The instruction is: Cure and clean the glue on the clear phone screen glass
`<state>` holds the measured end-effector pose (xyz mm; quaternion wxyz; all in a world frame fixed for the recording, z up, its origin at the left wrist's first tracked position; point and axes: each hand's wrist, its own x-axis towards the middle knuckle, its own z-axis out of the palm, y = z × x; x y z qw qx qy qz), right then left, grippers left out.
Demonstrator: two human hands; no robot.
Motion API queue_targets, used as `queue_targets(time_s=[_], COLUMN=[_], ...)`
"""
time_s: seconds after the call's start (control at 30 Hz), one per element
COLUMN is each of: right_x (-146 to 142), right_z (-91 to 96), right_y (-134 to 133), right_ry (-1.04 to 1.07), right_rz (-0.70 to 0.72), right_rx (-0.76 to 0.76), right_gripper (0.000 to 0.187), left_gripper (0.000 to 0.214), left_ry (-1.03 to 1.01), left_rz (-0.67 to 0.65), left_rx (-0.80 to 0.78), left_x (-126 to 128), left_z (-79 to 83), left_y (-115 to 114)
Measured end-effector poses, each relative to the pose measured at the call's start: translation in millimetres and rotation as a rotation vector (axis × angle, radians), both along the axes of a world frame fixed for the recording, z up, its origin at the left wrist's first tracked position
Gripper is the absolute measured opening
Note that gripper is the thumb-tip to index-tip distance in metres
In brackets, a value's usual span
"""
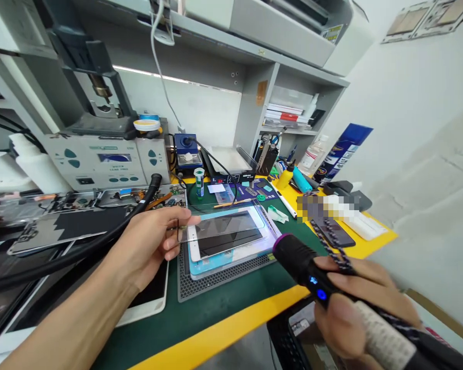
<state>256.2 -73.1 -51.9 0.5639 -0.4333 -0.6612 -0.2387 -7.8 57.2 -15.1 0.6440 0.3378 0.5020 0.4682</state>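
Note:
My left hand pinches the left edge of a clear, thin glass panel, holding it tilted over a white-bordered device with a dark screen. That device lies on a light-blue flat box, which rests on a grey honeycomb-patterned mat. In my right hand is a black flashlight with a purple rim, its head pointing left toward the panel. Blue indicator lights glow on its body, and a braided cord hangs about it. A pale violet glow shows at the device's right end.
A black hose crosses the left side over dark screen panels. Behind stand a hot-air rework station, a green-labelled tube and a yellow bottle. A phone lies at the right, on the yellow-edged green mat.

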Motion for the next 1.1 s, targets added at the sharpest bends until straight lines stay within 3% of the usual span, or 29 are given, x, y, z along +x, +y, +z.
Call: queue_targets(time_s=[0.07, 0.17, 0.33, 0.5, 0.63, 0.77, 1.1], right_x=[-12, -22, -14, -18, -29, -37, -45], right_z=[-12.0, -16.6, -5.6, 3.6, 10.1, 17.5, 13.7], right_y=[3, 14, 30, 42, 47, 51, 64], right_ry=[0.089, 0.106, -0.002, 0.091, 0.224, 0.295, 0.318], right_rz=[-0.024, -0.011, 0.100, 0.144, 0.125, 0.079, 0.057], right_rx=[0.035, 0.030, 0.039, -0.022, -0.038, -0.067, 0.070], right_gripper=[0.007, 0.007, 0.013, 0.010, 0.003, 0.009, 0.013], left_gripper=[0.009, 0.012, 0.013, 0.019, 0.020, 0.018, 0.016], left_ry=[0.049, 0.094, 0.135, 0.170, 0.170, 0.170, 0.195], left_rz=[0.018, 0.016, -0.020, -0.039, -0.052, -0.046, -0.045], left_rx=[-0.029, -0.039, -0.030, -0.026, -0.012, 0.006, 0.006], left_x=[0, 0, 0, 1, -1, -1, 0], left_z=[1.1, 3.9, 4.6, 2.8, 0.9, -0.9, 2.5], left_y=[1, -1, -3, -4, -4, -3, -4])
